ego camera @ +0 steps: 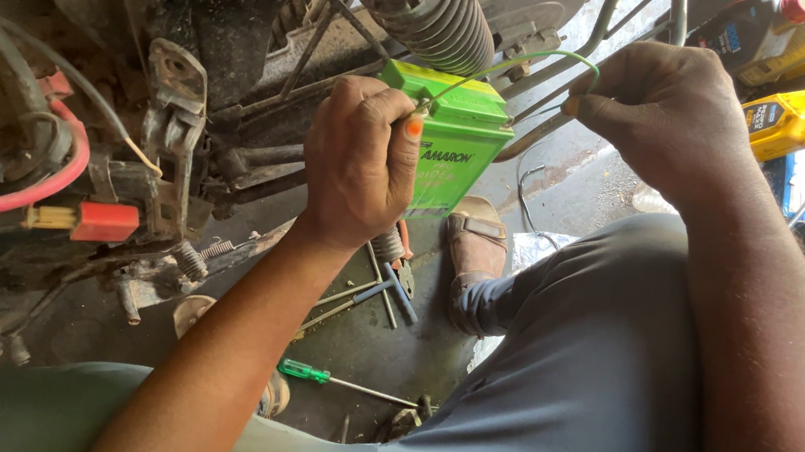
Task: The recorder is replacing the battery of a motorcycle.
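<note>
Head view | left hand (359, 162) grips green battery (456, 147) | right hand (663, 114) pinches green wire (519, 61) | yellow bottles (787, 122) right

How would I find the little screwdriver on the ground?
Start at the green box-shaped battery that the left hand holds, then look straight down to the floor. The screwdriver lies there, the only tool with a clear green handle.

A black ribbed rubber shock-absorber boot (433, 10) hangs at the top, above the stained concrete floor (380, 348). A green-handled screwdriver (305, 372) lies on that floor, near a steel T-handle wrench (386, 289). A thick red cable (22, 196) curves at the left (ending beside a red plastic connector (106, 222)). Yellow oil bottles with red caps (793, 118) stand at the upper right, and a brown sandal (476, 244) rests mid-floor.
</note>
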